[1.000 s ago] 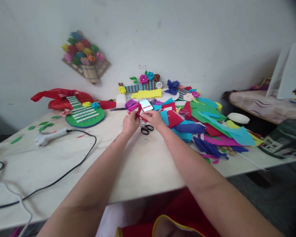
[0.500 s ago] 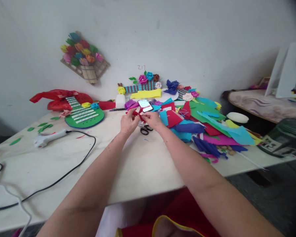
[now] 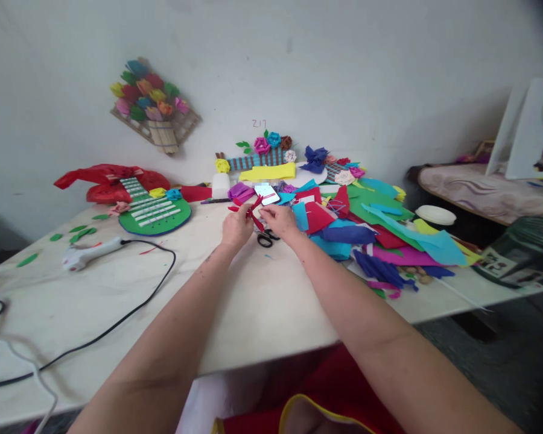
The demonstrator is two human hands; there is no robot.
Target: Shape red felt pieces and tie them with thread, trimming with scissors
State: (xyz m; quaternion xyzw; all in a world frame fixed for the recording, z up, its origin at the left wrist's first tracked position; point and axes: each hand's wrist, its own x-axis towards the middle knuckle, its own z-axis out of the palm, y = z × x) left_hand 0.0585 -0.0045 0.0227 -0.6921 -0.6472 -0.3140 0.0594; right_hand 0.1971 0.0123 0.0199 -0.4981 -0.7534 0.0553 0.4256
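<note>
My left hand (image 3: 238, 229) is closed in a pinch on a red paper piece (image 3: 255, 205), whose narrow pointed strips stick out in several directions like a star. Close by on its right is my right hand (image 3: 279, 220), thumb and fingertips pressed together beside the red strips. What sits between those fingertips is too small to make out. Black-handled scissors (image 3: 265, 239) lie on the table just below both hands, their blades hidden. Behind the hands a phone (image 3: 267, 193) with a lit screen leans or lies among paper scraps.
At left are a green guitar-shaped craft (image 3: 156, 218), a white glue gun (image 3: 93, 253) with a black cord, and loose green leaves (image 3: 27, 260). Coloured paper sheets (image 3: 380, 211) are heaped at right, near a white bowl (image 3: 435, 215) and a large dark jar (image 3: 522, 253).
The red paper has turned in my left hand, and its strips now spread in a star. My right fingertips have drawn slightly away from its middle. The scissors stay put.
</note>
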